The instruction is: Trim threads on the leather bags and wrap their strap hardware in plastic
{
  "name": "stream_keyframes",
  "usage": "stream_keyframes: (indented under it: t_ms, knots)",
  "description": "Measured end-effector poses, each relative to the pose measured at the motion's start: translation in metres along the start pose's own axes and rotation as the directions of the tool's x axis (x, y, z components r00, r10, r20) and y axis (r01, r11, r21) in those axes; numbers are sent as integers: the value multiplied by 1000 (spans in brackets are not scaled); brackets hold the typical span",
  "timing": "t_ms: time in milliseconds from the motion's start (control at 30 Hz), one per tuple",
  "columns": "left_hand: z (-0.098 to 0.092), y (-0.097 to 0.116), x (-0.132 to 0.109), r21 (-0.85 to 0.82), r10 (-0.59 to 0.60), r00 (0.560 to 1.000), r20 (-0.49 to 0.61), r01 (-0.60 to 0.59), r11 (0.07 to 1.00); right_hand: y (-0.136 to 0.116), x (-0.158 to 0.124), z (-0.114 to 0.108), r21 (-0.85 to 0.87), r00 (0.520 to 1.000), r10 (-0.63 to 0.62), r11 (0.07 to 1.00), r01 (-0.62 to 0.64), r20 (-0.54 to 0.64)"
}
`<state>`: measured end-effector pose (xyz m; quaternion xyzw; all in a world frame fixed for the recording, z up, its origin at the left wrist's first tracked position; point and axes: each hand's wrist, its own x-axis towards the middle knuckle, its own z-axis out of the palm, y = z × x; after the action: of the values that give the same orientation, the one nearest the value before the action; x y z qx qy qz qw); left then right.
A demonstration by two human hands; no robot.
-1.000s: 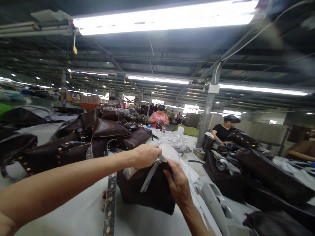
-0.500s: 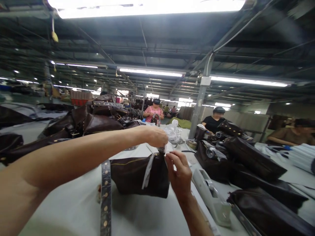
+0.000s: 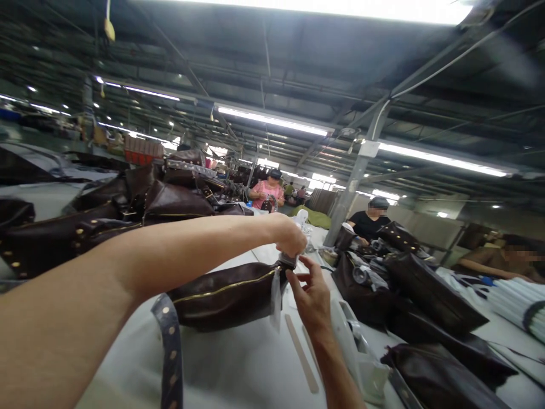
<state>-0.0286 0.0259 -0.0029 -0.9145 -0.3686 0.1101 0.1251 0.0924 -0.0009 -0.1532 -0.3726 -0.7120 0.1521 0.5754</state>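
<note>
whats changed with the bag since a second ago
The dark bag has tipped, so its gold zipper faces the camera more fully. The left hand and right hand stay at its right end; the studded strap still lies by its left end.

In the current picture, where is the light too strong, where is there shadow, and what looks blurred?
Head view: the long white tube lamp at the top edge is overexposed; head view: soft shadow lies below the dark brown leather bag; head view: the whitish translucent plastic strip at its zipper end looks smeared.
</note>
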Motion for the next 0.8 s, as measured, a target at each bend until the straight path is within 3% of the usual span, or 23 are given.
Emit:
stream_keyframes:
  t_ms: [133, 200, 300, 367, 400, 467, 500, 667, 800]
  knots:
    - [-3, -5, 7, 19, 16, 999, 31, -16, 1000, 8, 13, 7, 11, 991, -77, 997, 76, 109]
    - [-5, -7, 14, 33, 7, 1000, 17, -7, 999, 12, 19, 8, -29, 991, -87, 995, 91, 106]
    - [-9, -3, 24, 98, -5, 993, -120, 17, 995, 20, 27, 12, 49, 999, 4, 999, -5, 33]
    - [-9, 3, 27, 247, 103, 944, -315, -23, 969, 27, 31, 15, 161, 991, 135, 978, -135, 9]
    - [-8, 6, 26, 339, 194, 894, -404, -50, 939, 30, 33, 16, 217, 978, 208, 954, -205, 11]
    - [2, 11, 22, 463, 319, 795, -516, -54, 884, 35, 34, 16, 326, 943, 331, 888, -324, 37]
    - [10, 12, 18, 464, 307, 779, -547, -23, 886, 37, 34, 16, 378, 925, 375, 850, -368, 57]
    - [65, 8, 7, 120, -94, 813, -575, 197, 973, 44, 27, 10, 549, 853, 504, 679, -486, 132]
    - [91, 10, 22, -363, -374, 734, -566, 185, 913, 51, 21, 6, 616, 795, 587, 571, -542, 155]
